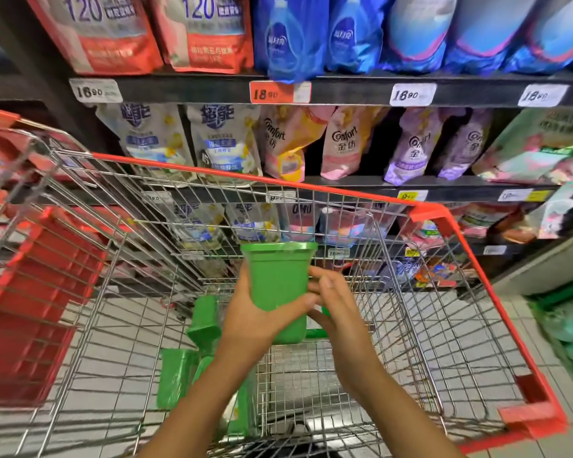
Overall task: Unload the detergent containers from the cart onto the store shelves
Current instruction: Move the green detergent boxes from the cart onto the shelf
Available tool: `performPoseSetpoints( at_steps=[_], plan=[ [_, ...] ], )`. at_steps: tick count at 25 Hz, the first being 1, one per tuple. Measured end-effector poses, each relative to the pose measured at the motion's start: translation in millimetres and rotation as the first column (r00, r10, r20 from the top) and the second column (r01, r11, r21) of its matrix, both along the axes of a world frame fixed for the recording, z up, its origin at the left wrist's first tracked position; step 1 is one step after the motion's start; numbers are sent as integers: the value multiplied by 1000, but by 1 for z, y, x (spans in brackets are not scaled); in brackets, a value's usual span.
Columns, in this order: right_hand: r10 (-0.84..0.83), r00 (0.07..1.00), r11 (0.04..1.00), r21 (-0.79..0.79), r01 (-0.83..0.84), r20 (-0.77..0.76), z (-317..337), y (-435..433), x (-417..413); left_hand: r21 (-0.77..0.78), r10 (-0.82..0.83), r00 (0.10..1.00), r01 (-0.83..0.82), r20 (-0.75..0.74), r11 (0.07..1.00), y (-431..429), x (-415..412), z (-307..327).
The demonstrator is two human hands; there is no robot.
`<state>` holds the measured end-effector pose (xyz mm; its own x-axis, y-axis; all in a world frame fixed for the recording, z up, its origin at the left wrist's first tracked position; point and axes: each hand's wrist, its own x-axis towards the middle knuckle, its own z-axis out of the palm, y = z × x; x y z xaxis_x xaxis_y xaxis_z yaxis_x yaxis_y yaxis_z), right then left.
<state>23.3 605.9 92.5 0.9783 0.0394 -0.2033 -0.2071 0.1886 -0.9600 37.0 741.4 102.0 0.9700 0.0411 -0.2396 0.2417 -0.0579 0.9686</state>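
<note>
One green container (pixel 278 279) over the cart (pixel 212 173), left hand (pixel 253 314) wrapped round it, right hand (pixel 333 304) gripping its side.

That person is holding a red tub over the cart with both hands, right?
Not quite. The tub is green, not red. The head view shows the left hand and right hand holding it over the cart.

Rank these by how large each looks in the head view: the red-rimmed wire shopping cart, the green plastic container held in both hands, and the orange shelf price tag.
Largest to smallest:
1. the red-rimmed wire shopping cart
2. the green plastic container, which is nearer the camera than the tag, so its lead is partly due to nearness
3. the orange shelf price tag
</note>
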Motion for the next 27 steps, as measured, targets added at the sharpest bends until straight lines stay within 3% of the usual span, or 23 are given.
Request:
performPoseSetpoints(
  at_steps=[3,6,10,12,19,22,27],
  plan=[
    [22,998,998,-54,-19,59,1,-11,10,-196,16,999,-26,-51,980,15,2,-4],
    [-26,1000,992,-125,26,3,-8,-23,23,-334,5,995,-39,-102,942,24,-1,-5],
    [56,975,970,242,-2,-215,-26,-31,23,-527,-71,985,-21,-155,850,27,-5,-9],
    [134,963,941,334,-50,-233,-30,-34,18,-575,-98,975,-34,-198,818,24,-7,-8],
    [-84,985,964,237,119,-153,-25,-33,14,-341,-9,999,-9,-51,940,33,4,-6],
    [-116,989,981,146,129,-92,-18,-21,6,-272,34,999,-28,21,962,28,-5,-9],
    [-79,997,990,119,76,22,4,0,0,-267,166,978,-127,127,955,42,-16,0]
  ],
)
